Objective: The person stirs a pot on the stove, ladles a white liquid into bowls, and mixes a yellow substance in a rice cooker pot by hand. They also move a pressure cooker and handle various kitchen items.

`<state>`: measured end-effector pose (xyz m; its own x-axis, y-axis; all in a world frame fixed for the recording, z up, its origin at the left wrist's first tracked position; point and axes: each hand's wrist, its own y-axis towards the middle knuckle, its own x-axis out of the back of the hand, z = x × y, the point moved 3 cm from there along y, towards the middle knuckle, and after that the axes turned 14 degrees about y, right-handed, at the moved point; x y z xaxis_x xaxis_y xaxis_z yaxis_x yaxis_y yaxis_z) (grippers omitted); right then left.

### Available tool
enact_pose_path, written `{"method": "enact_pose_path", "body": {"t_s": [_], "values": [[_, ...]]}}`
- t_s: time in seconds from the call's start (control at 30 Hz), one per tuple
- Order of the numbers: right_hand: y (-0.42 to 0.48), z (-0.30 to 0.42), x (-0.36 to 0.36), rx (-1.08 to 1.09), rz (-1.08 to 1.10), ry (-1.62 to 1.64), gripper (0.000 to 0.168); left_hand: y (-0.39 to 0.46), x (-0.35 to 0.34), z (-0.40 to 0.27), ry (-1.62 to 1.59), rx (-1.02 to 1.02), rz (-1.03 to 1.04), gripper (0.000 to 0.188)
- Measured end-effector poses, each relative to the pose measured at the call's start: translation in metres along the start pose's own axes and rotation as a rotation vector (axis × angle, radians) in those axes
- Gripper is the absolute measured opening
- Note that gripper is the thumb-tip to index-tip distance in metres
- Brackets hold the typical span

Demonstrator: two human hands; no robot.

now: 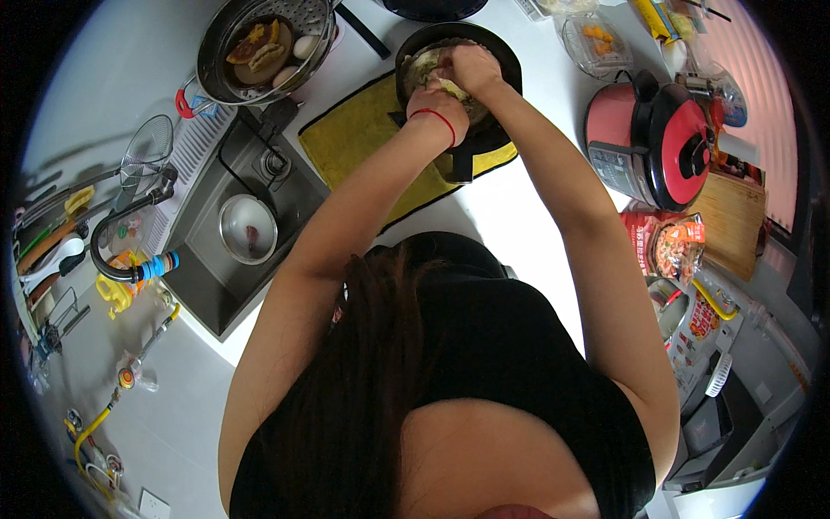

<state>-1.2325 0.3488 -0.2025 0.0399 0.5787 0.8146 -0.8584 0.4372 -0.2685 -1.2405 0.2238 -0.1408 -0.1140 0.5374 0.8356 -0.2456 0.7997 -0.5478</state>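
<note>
Both my hands reach into a round black air-fryer basket (513, 61), whose stubby handle (462, 170) points toward me. Pale food with green and yellowish patches (423, 65) lines the inside. My left hand (439, 110), with a red cord at the wrist, is at the near left part of the food. Farther in, my right hand (476, 65) bends over the food with its fingers pointing down and left. The fingertips of both are largely hidden, so their grip does not show. Beneath the basket lies a yellow-green cloth (356, 139) with a dark border.
Left, a steamer pot (206, 68) holds eggs and other food. Below it, the sink (194, 272) contains a metal bowl (275, 230); a faucet (97, 240) arches nearby. Right stand a red electric pressure cooker (681, 143), a food packet (668, 246), a wooden cutting board (733, 220) and a clear container (583, 55).
</note>
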Motion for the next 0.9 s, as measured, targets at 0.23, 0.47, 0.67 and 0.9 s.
{"method": "enact_pose_path", "body": {"t_s": [0.23,0.47,0.67,0.9], "values": [[0.010,-0.002,-0.003,-0.099,-0.090,-0.081,0.022,-0.006,0.008,-0.001,0.055,-0.108,0.081,0.033],[0.002,-0.017,-0.001,0.104,-0.067,-0.006,0.021,-0.006,0.001,0.022,0.073,-0.073,-0.028,0.030],[-0.009,0.007,0.002,0.224,0.032,-0.104,0.033,-0.010,0.008,0.028,0.068,-0.021,-0.097,0.026],[-0.015,-0.021,0.017,0.054,-0.100,-0.008,0.030,-0.001,0.005,0.055,0.059,-0.030,-0.174,0.026]]}}
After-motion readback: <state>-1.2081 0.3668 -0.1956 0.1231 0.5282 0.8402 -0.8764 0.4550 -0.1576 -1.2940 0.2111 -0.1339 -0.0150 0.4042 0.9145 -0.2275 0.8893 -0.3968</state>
